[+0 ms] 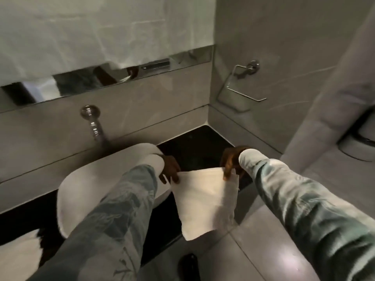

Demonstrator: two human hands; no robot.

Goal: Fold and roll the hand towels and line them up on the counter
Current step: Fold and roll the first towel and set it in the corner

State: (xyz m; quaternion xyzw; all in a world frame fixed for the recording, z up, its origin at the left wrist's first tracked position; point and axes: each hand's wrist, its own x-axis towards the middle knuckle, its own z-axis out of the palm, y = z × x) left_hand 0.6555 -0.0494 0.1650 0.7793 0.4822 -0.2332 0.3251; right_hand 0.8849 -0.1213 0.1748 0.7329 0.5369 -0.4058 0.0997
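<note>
Item 1, left hand [169,169]: reaching forward over the white basin [85,179], fingers pinched on the upper left corner of the hand towel [205,199]. Closed on cloth, not clenched.

Item 2, hand towel: 1 white piece, hanging in the air between the 2 hands, its top edge stretched from 1 pinch to the other, the rest drooping below and towards the wearer. It hangs above the dark counter [194,147], which runs just beyond both hands; whether its lowest corner touches anything cannot be told. It appears already doubled, with a second layer showing along the edge under the right hand.

Handling, judged: light, soft and limp, with no stiffness of its own; it will sag wherever unsupported. Not fragile, not slippery; the nap should grip skin well. Best held at the 2 top corners, as now, then laid flat on the counter ahead of the hands for folding and rolling. Layers may slide apart if only 1 is pinched.

Item 3, right hand [231,165]: fingers curled down, pinching the upper right corner of the towel. A bare chrome holder [243,84] sits on the wall well beyond this hand.
</note>
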